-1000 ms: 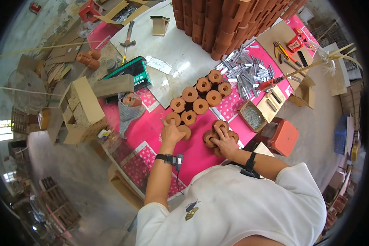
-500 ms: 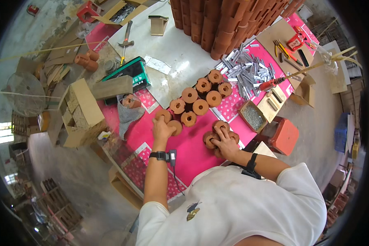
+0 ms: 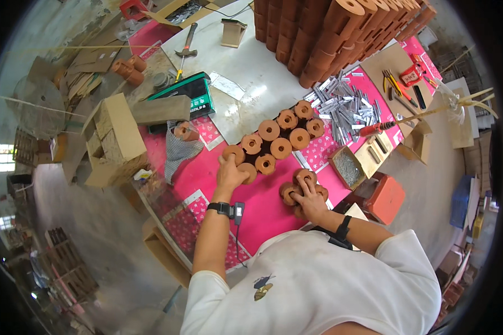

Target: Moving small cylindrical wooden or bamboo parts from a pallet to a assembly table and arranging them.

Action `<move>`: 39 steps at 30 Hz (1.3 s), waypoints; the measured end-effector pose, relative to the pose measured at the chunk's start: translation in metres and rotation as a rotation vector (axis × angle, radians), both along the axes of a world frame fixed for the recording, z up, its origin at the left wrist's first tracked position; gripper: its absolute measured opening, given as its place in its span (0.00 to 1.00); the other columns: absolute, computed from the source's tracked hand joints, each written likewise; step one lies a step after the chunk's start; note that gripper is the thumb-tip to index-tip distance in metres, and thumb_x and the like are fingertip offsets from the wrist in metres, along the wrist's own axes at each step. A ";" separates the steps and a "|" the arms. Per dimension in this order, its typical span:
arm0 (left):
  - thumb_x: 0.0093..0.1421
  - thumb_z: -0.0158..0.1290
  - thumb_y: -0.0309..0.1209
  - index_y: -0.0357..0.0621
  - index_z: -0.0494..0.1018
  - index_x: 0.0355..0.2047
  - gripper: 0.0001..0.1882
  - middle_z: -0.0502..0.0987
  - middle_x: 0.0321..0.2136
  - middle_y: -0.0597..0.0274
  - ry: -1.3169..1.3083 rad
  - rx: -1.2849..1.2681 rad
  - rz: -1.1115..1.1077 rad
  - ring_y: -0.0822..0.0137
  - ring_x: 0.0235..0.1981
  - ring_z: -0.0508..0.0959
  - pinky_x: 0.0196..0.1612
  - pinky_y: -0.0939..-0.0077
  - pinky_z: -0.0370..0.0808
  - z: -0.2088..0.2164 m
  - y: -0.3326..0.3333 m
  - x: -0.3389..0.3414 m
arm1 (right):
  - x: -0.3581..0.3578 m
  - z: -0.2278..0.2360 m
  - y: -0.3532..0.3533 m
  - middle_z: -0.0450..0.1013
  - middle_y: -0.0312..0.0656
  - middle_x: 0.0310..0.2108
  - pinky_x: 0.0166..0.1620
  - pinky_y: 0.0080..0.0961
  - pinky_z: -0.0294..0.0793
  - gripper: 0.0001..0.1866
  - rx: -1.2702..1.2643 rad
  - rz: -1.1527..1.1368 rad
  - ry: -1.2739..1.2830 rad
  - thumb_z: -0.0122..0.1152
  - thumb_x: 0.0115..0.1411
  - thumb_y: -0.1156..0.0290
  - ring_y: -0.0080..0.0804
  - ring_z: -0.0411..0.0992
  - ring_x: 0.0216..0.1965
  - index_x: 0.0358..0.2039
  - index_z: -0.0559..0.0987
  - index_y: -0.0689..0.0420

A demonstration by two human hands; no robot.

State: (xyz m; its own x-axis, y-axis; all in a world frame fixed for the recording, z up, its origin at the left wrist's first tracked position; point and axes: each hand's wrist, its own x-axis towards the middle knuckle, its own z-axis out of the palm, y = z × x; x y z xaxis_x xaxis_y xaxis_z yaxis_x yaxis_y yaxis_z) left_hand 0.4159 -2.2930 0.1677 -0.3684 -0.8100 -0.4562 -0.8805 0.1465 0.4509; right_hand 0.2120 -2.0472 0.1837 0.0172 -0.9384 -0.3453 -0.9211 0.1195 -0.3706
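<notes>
My left hand (image 3: 231, 174) is closed round two reddish-brown cylinders (image 3: 235, 153) at the near left end of a double row. Each piece has a round top with a hole in its middle. The rest of the row (image 3: 281, 147) slants away to the far right, its pieces close together on the pink cloth. My right hand (image 3: 313, 204) grips a small cluster of the same cylinders (image 3: 305, 177), apart from the row and nearer to me. Its fingers cover part of their tops and hide how many there are.
A tall stack of cylinders (image 3: 341, 33) stands at the back. Right of the row lie loose metal strips (image 3: 349, 106) and a box of small metal pieces (image 3: 347, 168). A hammer (image 3: 188, 47), green case (image 3: 198, 95) and cardboard box (image 3: 114, 145) are at left; a red stool (image 3: 387, 198) stands right.
The view has shifted, so the table and its things appear farther right and slightly lower. Both hands keep their hold on the cylinders.
</notes>
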 end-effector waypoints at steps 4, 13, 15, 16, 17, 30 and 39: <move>0.42 0.67 0.38 0.43 0.63 0.59 0.43 0.56 0.62 0.30 -0.036 0.029 -0.012 0.34 0.54 0.72 0.54 0.53 0.75 0.004 0.002 -0.004 | -0.001 -0.004 0.004 0.45 0.50 0.72 0.45 0.49 0.81 0.25 0.004 -0.022 0.001 0.63 0.51 0.74 0.58 0.49 0.70 0.51 0.77 0.43; 0.44 0.67 0.30 0.36 0.57 0.61 0.45 0.43 0.66 0.20 0.138 -0.035 0.026 0.31 0.54 0.72 0.55 0.54 0.75 -0.027 0.006 0.001 | 0.000 -0.014 0.004 0.44 0.55 0.72 0.46 0.49 0.82 0.27 -0.008 0.025 0.073 0.66 0.48 0.69 0.64 0.50 0.68 0.52 0.77 0.42; 0.44 0.67 0.31 0.36 0.57 0.61 0.45 0.43 0.66 0.21 0.129 -0.022 0.020 0.32 0.54 0.72 0.55 0.54 0.76 -0.022 0.005 -0.001 | 0.001 -0.013 0.003 0.45 0.57 0.71 0.45 0.48 0.82 0.28 -0.011 0.032 0.072 0.67 0.46 0.67 0.66 0.51 0.68 0.51 0.77 0.42; 0.44 0.68 0.32 0.36 0.57 0.61 0.45 0.44 0.65 0.21 0.109 -0.010 0.020 0.32 0.53 0.73 0.55 0.55 0.76 -0.020 0.006 -0.003 | 0.001 -0.011 0.003 0.45 0.57 0.71 0.45 0.48 0.82 0.28 -0.011 0.033 0.080 0.67 0.46 0.67 0.66 0.51 0.68 0.51 0.77 0.42; 0.44 0.68 0.32 0.36 0.57 0.61 0.45 0.44 0.65 0.21 0.110 -0.011 0.028 0.32 0.53 0.73 0.55 0.55 0.76 -0.018 0.006 -0.002 | 0.002 -0.010 0.002 0.43 0.54 0.72 0.46 0.50 0.81 0.29 0.018 0.015 0.047 0.67 0.47 0.69 0.64 0.48 0.69 0.52 0.75 0.42; 0.52 0.62 0.34 0.42 0.59 0.64 0.40 0.50 0.66 0.26 0.100 -0.166 0.090 0.35 0.55 0.72 0.53 0.51 0.76 0.021 0.041 0.011 | -0.001 -0.017 0.005 0.43 0.56 0.72 0.50 0.48 0.80 0.29 -0.043 0.045 0.077 0.68 0.44 0.69 0.64 0.49 0.69 0.51 0.77 0.43; 0.58 0.59 0.31 0.38 0.63 0.60 0.31 0.63 0.61 0.38 0.366 -0.264 0.300 0.42 0.57 0.71 0.59 0.54 0.72 -0.025 0.164 0.098 | 0.004 -0.012 -0.001 0.49 0.61 0.68 0.60 0.48 0.70 0.28 -0.049 0.005 0.047 0.67 0.39 0.69 0.66 0.53 0.66 0.47 0.79 0.46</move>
